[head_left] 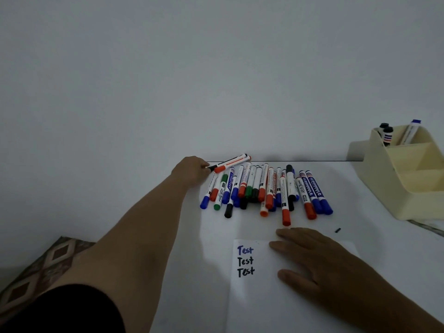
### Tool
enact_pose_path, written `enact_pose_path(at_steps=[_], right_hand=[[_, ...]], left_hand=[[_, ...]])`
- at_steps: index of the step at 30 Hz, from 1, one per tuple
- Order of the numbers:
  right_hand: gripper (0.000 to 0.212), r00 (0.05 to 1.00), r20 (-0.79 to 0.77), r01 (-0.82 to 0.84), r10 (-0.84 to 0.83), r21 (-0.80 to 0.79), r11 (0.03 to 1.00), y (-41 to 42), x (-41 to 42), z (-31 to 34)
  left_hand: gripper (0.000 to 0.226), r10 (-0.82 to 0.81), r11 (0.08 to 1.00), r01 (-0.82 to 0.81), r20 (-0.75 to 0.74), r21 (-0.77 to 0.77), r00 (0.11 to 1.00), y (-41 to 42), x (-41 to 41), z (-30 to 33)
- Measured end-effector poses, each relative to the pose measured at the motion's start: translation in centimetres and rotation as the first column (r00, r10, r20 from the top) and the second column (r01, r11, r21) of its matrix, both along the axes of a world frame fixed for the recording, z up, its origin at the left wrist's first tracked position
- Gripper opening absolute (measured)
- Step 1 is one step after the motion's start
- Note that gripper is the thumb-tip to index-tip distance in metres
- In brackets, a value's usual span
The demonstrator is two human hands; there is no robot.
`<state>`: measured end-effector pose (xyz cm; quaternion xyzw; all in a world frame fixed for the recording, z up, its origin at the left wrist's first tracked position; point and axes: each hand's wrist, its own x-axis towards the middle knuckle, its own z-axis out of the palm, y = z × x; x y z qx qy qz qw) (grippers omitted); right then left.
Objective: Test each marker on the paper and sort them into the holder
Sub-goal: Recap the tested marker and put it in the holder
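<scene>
At frame centre, the left hand pinches the tip of a red-capped marker, fingers closed around it, above a pile of markers on the white table. Lower right, the right hand lies flat, fingers spread, on paper reading "Test" thrice. A cream holder sits at the right edge.

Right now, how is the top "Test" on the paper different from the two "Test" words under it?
The top "Test" is written in blue ink, while the two lower "Test" words are in black. The top one sits nearest the marker pile, and the lower ones sit closer to the person. All three spell the same word on the same paper, stacked in one column to the left of the right hand lying flat on the sheet.
</scene>
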<state>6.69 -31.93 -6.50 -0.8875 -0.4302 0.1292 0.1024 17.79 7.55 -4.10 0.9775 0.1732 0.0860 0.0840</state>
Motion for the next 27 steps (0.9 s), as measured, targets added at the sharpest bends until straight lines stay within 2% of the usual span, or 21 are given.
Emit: enact_pose_path(at_steps=[5,9,17,18,21,27], right_hand=[[0.096,1.0,0.0,0.014,-0.014,0.01,1.0,0.0,0.1,-0.1],[0.095,1.0,0.0,0.016,-0.016,0.033,0.999,-0.1,0.3,-0.6],[0.105,1.0,0.009,0.023,-0.024,0.073,0.997,-0.1,0.4,-0.8],[0.1,1.0,-0.001,0.029,-0.029,0.084,0.996,-0.1,0.3,-0.7],[0.069,0.998,-0.025,0.065,-0.062,0.133,0.989,-0.2,0.1,-0.6],[0.065,0.993,-0.067,0.112,-0.1,0.198,0.974,-0.5,-0.2,0.2]], left_hand=[[0.026,0.034,0.999,-0.034,0.064,0.007,0.997,-0.6,-0.4,-0.5],[0.021,0.089,0.996,-0.089,0.095,-0.011,0.991,-0.5,-1.8,-0.6],[0.018,0.196,0.969,-0.161,0.186,-0.188,0.963,2.0,-7.8,-0.5],[0.017,0.203,0.963,-0.154,0.219,-0.222,0.954,2.0,-8.9,-0.3],[0.01,0.267,0.919,-0.146,0.308,-0.366,0.913,1.7,-12.8,0.2],[0.01,0.26,0.853,0.01,0.443,-0.521,0.858,-2.4,-19.7,1.4]])
